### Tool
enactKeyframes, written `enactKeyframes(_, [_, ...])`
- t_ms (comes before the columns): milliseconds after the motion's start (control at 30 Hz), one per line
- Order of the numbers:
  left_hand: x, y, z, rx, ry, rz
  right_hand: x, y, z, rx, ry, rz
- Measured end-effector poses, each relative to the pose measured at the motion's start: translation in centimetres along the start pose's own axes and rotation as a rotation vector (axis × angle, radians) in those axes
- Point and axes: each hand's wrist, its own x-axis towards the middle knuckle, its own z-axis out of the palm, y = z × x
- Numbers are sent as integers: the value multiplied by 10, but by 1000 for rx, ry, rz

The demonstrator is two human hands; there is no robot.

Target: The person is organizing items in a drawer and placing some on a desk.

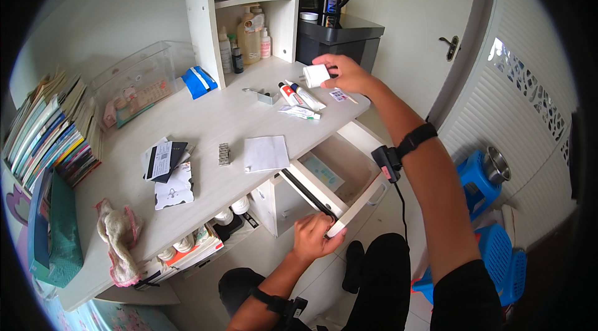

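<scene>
My right hand (348,74) holds a white plug-in power adapter (316,76) above the back right of the desk (210,116); its prongs point left. My left hand (315,236) grips the left end of the front of a pulled-out drawer (362,201). Inside that drawer lies a pale blue-green printed packet (322,171). Below the adapter, several tubes lie together, among them a red and white tube (290,94) and a white tube with a dark blue end (306,96). A small patterned card (339,94) rests to their right.
Nail clippers (252,91), a white paper square (266,153), a metal staple-like strip (224,154) and stacked cards (161,161) lie on the desk. A crumpled cloth (118,242) and books (56,130) occupy its left side. Blue stools (495,256) stand at right.
</scene>
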Motion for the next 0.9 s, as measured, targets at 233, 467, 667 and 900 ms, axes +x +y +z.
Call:
enactKeyframes(233, [0,-2,4,-13,21,55,-84,-51,-24,-136,-7,-149])
enactKeyframes(467, [3,3,6,-13,35,-12,-147,4,-1,933,-468,444])
enactKeyframes(667, [-2,1,3,-16,17,-30,-140,-7,30,488,-599,382])
enactKeyframes(900, [2,-1,3,-39,5,52,-121,-21,59,193,-634,219])
